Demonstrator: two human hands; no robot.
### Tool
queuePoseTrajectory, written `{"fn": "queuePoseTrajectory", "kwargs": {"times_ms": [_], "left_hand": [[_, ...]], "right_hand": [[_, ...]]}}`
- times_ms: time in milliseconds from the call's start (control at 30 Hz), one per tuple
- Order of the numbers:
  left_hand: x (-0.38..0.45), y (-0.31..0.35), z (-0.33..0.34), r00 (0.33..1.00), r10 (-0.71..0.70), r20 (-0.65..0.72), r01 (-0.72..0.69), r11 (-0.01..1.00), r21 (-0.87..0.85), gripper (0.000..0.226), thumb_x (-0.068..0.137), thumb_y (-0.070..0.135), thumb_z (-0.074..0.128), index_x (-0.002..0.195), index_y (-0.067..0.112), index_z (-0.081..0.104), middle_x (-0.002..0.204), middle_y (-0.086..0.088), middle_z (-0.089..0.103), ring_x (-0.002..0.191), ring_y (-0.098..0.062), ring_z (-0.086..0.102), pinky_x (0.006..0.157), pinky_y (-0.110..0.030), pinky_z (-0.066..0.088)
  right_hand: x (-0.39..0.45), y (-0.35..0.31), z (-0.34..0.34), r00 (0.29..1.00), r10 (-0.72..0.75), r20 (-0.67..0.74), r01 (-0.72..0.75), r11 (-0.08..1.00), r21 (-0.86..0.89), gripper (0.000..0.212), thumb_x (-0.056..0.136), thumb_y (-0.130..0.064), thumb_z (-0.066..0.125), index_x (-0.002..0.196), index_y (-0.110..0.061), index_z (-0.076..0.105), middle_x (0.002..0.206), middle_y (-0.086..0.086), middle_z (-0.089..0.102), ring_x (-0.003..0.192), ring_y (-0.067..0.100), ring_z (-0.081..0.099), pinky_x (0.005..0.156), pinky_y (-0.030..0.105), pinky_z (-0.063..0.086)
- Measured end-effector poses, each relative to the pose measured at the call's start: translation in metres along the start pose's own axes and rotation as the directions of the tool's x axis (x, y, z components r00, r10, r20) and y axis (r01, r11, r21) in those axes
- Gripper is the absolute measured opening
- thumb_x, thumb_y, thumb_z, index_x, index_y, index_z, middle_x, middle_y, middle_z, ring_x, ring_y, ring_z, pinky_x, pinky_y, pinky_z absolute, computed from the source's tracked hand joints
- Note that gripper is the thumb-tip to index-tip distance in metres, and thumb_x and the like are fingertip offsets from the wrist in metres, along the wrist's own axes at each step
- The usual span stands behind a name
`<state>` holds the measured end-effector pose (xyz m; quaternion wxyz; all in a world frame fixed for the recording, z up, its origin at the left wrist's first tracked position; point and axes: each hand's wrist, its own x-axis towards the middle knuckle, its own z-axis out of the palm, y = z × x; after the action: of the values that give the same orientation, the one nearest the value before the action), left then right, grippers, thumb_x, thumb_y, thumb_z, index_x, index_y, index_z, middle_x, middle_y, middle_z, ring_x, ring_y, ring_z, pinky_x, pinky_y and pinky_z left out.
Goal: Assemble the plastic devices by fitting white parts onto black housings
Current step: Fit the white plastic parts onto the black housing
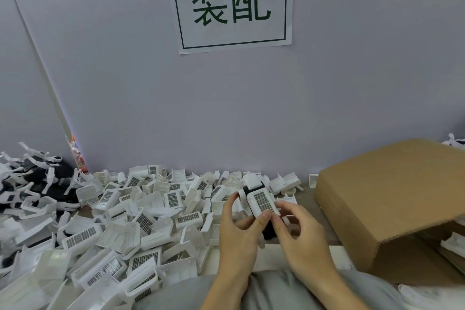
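Left hand [239, 231] and right hand [299, 234] held above the surface [324, 231], fingers of both curled around a black housing [269, 230] with a white grille part [263, 202] on it, heap of white parts [120, 229] to the left, cardboard box [392, 199] to the right

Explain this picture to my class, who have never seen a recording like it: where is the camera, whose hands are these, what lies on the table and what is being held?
There is one picture, taken by a camera worn on a person's head and looking forward and down, so the hands are the wearer's own. The left hand and the right hand together hold a device: a white grilled part on a black housing. On the left a heap of loose white parts covers the table. Farther left lies a darker pile of black and white pieces. On the right stands a cardboard box. On the wall hangs a paper sign.
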<state>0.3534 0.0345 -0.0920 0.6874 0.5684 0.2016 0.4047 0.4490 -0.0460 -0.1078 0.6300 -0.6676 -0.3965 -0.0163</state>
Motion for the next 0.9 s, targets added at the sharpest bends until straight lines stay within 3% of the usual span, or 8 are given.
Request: {"fn": "queuePoseTrajectory", "kwargs": {"times_ms": [67, 267, 433, 533, 633, 733, 833, 900], "left_hand": [[0.001, 0.001, 0.001, 0.998, -0.054, -0.024, 0.051, 0.993, -0.110, 0.065, 0.077, 0.032, 0.080, 0.131, 0.037, 0.045, 0.093, -0.016, 0.077, 0.084, -0.030, 0.073, 0.081, -0.046, 0.061], [0.003, 0.006, 0.004, 0.985, -0.168, -0.025, 0.146, 0.913, -0.382, 0.031, 0.090, 0.030, 0.068, 0.116, 0.026, 0.053, 0.088, -0.019, 0.075, 0.071, -0.031, 0.070, 0.060, -0.038, 0.059], [0.002, 0.005, 0.006, 0.985, -0.169, -0.019, 0.155, 0.940, -0.302, 0.019, 0.102, 0.023, 0.054, 0.118, 0.013, 0.059, 0.091, -0.024, 0.075, 0.084, -0.035, 0.076, 0.069, -0.037, 0.063], [0.006, 0.004, -0.002, 0.969, -0.052, -0.243, 0.016, 0.989, -0.147, 0.009, 0.101, 0.014, 0.057, 0.099, 0.009, 0.064, 0.066, -0.013, 0.070, 0.053, -0.027, 0.065, 0.046, -0.031, 0.053], [0.011, 0.002, -0.006, 0.930, 0.035, -0.365, -0.053, 0.998, -0.038, 0.015, 0.098, 0.008, 0.058, 0.090, 0.016, 0.067, 0.066, -0.004, 0.063, 0.057, -0.016, 0.052, 0.055, -0.032, 0.042], [0.008, 0.002, -0.003, 0.962, -0.001, -0.272, -0.027, 0.995, -0.100, 0.022, 0.099, 0.016, 0.057, 0.108, 0.030, 0.070, 0.101, 0.009, 0.071, 0.087, -0.010, 0.065, 0.077, -0.032, 0.050], [0.004, 0.005, 0.000, 0.998, -0.061, -0.027, 0.054, 0.980, -0.193, 0.029, 0.100, 0.025, 0.056, 0.120, 0.040, 0.069, 0.118, 0.009, 0.072, 0.109, -0.016, 0.069, 0.077, -0.034, 0.056], [0.002, 0.006, 0.001, 0.998, -0.065, 0.022, 0.068, 0.979, -0.191, 0.029, 0.098, 0.021, 0.060, 0.118, 0.039, 0.070, 0.114, 0.001, 0.075, 0.104, -0.021, 0.072, 0.070, -0.031, 0.058]], "right_hand": [[-0.001, -0.002, 0.001, 0.997, -0.066, 0.028, 0.067, 0.997, -0.033, 0.032, 0.089, -0.027, 0.073, 0.115, -0.043, 0.061, 0.111, -0.022, 0.065, 0.109, -0.005, 0.059, 0.085, 0.009, 0.045], [-0.002, 0.004, 0.003, 0.997, -0.008, 0.073, 0.009, 1.000, -0.015, 0.063, 0.079, -0.024, 0.082, 0.132, -0.038, 0.051, 0.125, -0.020, 0.057, 0.120, -0.002, 0.055, 0.096, 0.021, 0.049], [0.006, 0.006, -0.006, 0.967, 0.204, -0.154, -0.189, 0.976, 0.107, 0.036, 0.081, -0.032, 0.080, 0.112, -0.028, 0.063, 0.106, -0.013, 0.068, 0.100, -0.002, 0.062, 0.078, 0.010, 0.045], [0.012, 0.006, -0.013, 0.932, 0.305, -0.198, -0.234, 0.920, 0.314, 0.012, 0.090, -0.029, 0.072, 0.094, -0.017, 0.071, 0.080, -0.010, 0.071, 0.091, 0.015, 0.066, 0.074, 0.018, 0.049], [0.014, 0.007, -0.018, 0.922, 0.371, -0.113, -0.260, 0.808, 0.529, 0.038, 0.094, -0.024, 0.068, 0.074, 0.008, 0.065, 0.068, 0.010, 0.060, 0.072, 0.031, 0.054, 0.060, 0.033, 0.059], [0.014, 0.007, -0.017, 0.889, 0.456, 0.032, -0.378, 0.694, 0.612, 0.051, 0.097, -0.030, 0.060, 0.116, 0.017, 0.059, 0.122, 0.023, 0.057, 0.069, 0.021, 0.066, 0.061, 0.032, 0.058], [0.014, 0.007, -0.016, 0.873, 0.454, 0.179, -0.465, 0.664, 0.585, 0.042, 0.086, -0.047, 0.060, 0.101, -0.012, 0.077, 0.090, 0.011, 0.073, 0.063, 0.021, 0.064, 0.057, 0.034, 0.052], [0.012, 0.005, -0.017, 0.867, 0.447, 0.220, -0.485, 0.658, 0.576, 0.041, 0.089, -0.047, 0.056, 0.093, -0.010, 0.074, 0.072, 0.011, 0.068, 0.053, 0.020, 0.057, 0.047, 0.030, 0.046]]}}
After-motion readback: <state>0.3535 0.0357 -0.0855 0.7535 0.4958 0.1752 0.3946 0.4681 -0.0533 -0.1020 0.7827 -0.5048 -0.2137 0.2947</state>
